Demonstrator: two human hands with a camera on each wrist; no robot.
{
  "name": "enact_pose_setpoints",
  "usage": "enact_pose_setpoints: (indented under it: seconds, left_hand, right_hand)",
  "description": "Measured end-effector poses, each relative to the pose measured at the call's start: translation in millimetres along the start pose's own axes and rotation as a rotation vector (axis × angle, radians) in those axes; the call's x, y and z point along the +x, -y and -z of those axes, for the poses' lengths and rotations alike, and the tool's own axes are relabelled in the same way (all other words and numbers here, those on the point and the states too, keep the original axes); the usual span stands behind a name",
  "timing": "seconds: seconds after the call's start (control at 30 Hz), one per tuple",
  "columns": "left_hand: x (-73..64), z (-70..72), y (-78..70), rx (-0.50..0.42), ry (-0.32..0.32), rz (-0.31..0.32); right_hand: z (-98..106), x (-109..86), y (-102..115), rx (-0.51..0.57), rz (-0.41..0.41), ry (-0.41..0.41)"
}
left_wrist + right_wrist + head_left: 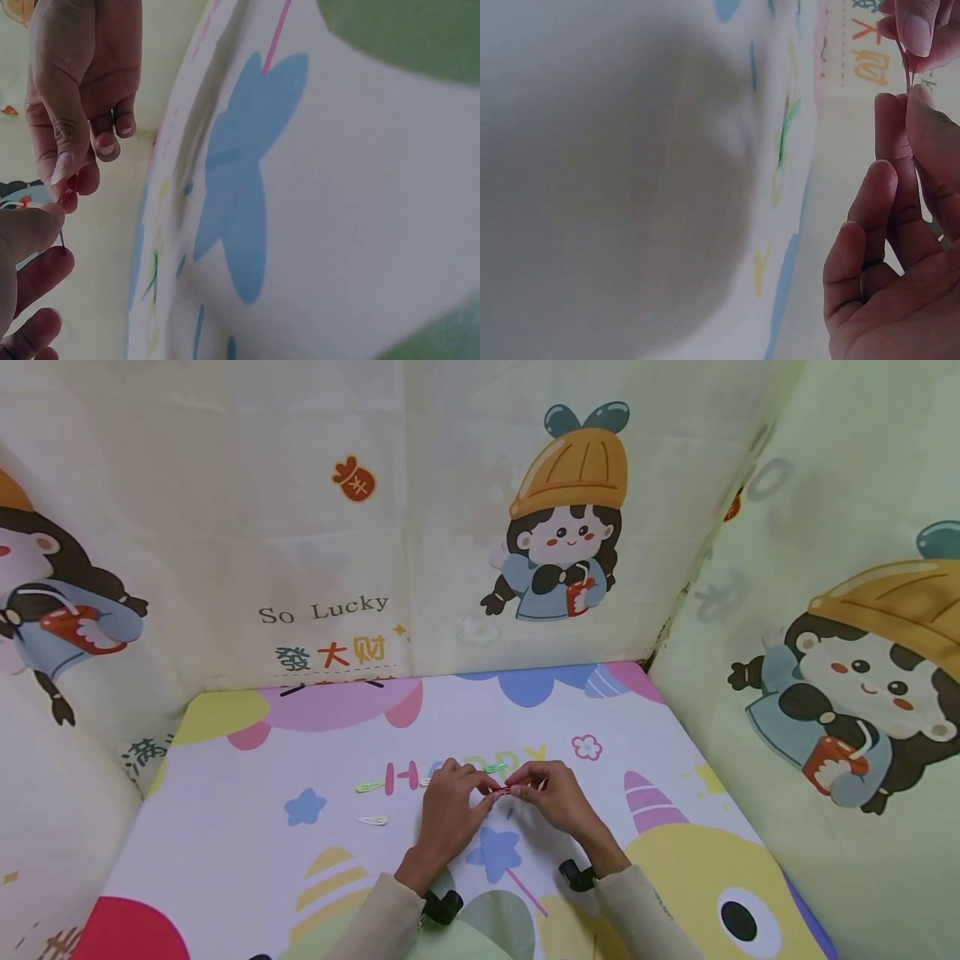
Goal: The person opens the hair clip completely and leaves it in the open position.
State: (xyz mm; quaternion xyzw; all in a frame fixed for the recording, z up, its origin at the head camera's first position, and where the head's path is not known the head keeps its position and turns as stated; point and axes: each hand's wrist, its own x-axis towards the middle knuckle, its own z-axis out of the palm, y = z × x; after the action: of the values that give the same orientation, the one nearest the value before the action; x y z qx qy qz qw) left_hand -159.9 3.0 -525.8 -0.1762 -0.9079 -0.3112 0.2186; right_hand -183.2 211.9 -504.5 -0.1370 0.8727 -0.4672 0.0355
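Observation:
A small red hair clip [505, 791] is held up between both hands, close over the patterned table cover. My left hand [452, 806] pinches one end between thumb and forefinger. The other end is pinched by the thumb and forefinger of my right hand [558, 797]. In the right wrist view the clip [908, 69] shows as two thin strips a little apart, its ends hidden by fingertips. Beyond the hands lies a green hair clip [495, 768]. Left of my left hand are a light green clip [370, 787] and a white clip [372, 820].
Another pale clip [425, 782] is partly covered by my left hand. The table cover [225, 827] is printed with stars, letters and animals. Printed cloth walls [450, 527] stand at the back and both sides. Black wrist straps [442, 907] sit at both cuffs.

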Motion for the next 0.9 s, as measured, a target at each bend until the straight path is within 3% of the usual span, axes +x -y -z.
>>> enact_pose_setpoints:
  seconds: [0.23, 0.67, 0.9]
  left_hand:
    - [-1.5, -8.2, 1.7, 0.006, 0.063, 0.036]
    - [-4.1, -20.1, 0.1, 0.104, 0.114, 0.063]
    - [-4.2, -24.9, 1.3, 0.101, 0.141, 0.085]
  right_hand:
    - [-2, -2.2, -2, -0.071, 0.000, 0.008]
    - [-10, -0.6, -10, -0.185, -0.050, -0.011]
    - [-14, 1.1, -12, -0.253, -0.046, -0.006]
